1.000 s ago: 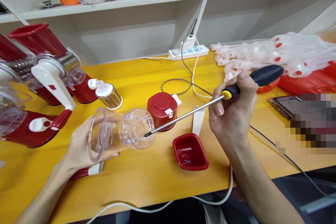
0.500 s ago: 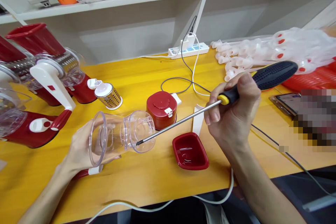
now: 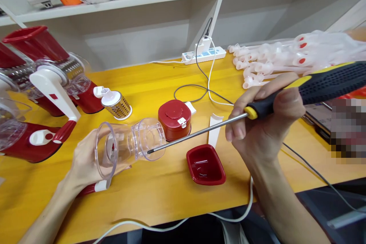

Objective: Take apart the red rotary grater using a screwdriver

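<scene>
My left hand [image 3: 85, 156] is wrapped round a clear plastic grater housing [image 3: 126, 146], which lies on its side with its narrower end toward the right. In my right hand [image 3: 265, 122] is a screwdriver [image 3: 197, 133] with a black and yellow handle. Its shaft slants down to the left, and the dark tip overlaps the housing's right end; whether it touches the plastic I cannot tell. Behind that end stands a red base [image 3: 174, 120] with a white tab. Nearer me is a red square bowl [image 3: 206, 166] with small bits inside. A red and white crank handle [image 3: 97, 187] is partly hidden under my left hand.
Assembled red drum graters [image 3: 54, 91] crowd the left side, beside a metal grater drum [image 3: 117, 106]. A power strip [image 3: 203, 55] with cables stands at the back. Bagged pale plastic parts [image 3: 265, 57] and a phone [image 3: 318, 118] are on the right.
My right hand has moved right and closer to the camera with the screwdriver, whose shaft lies flatter now. The clear housing has shifted slightly left in view.
</scene>
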The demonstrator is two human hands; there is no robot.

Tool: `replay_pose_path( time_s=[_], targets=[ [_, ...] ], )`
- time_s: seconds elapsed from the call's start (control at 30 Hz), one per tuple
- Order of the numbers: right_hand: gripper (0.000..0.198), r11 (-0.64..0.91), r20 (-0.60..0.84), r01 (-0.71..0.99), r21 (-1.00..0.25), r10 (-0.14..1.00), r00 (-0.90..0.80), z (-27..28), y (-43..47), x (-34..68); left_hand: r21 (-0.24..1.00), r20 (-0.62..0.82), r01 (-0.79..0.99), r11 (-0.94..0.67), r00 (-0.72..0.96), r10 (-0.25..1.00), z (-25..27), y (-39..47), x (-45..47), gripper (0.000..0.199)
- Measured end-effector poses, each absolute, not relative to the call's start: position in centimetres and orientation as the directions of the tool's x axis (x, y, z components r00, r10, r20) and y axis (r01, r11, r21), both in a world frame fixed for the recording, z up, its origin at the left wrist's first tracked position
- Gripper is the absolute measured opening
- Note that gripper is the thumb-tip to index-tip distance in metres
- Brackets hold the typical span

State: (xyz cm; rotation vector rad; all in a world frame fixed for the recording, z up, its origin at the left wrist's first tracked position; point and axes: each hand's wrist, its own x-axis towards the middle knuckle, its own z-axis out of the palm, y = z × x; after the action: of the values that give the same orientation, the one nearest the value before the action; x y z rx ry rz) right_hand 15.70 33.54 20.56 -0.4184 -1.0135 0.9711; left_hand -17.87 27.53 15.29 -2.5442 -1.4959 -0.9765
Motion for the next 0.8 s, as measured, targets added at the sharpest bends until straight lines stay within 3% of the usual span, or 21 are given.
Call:
replay_pose_path(
  time_s=[0.2, 0.33, 0.53, 0.7, 0.8],
  targets=[
    [0.023, 0.564, 0.581, -0.458, -0.687, 0.805, 0.119, 20.7, 33.5, 16.1, 0.175, 0.574, 0.825, -0.537, 0.357, 0.737, 16.1, 27.5, -17.3, 0.067],
    [0.023, 0.521, 0.544, -0.463, -0.717, 0.833, 0.096, 20.7, 34.2, 16.1, 0.248, 0.584, 0.822, -0.512, 0.295, 0.756, 16.5, 27.4, -17.0, 0.061],
    [0.025, 0.427, 0.435, -0.497, -0.756, 0.894, 0.106, 20.7, 34.9, 16.3, 0.451, 0.459, 0.839, -0.305, 0.076, 0.885, 16.5, 27.2, -16.7, 0.064],
    [0.028, 0.482, 0.48, -0.485, -0.73, 0.866, 0.139, 20.6, 34.7, 16.3, 0.489, 0.485, 0.819, -0.3, 0.031, 0.874, 16.1, 26.9, -16.9, 0.068],
    [0.026, 0.486, 0.507, -0.488, -0.725, 0.856, 0.1, 20.7, 34.4, 16.2, 0.395, 0.489, 0.864, -0.313, 0.091, 0.868, 15.6, 26.7, -17.5, 0.073]
  ],
)
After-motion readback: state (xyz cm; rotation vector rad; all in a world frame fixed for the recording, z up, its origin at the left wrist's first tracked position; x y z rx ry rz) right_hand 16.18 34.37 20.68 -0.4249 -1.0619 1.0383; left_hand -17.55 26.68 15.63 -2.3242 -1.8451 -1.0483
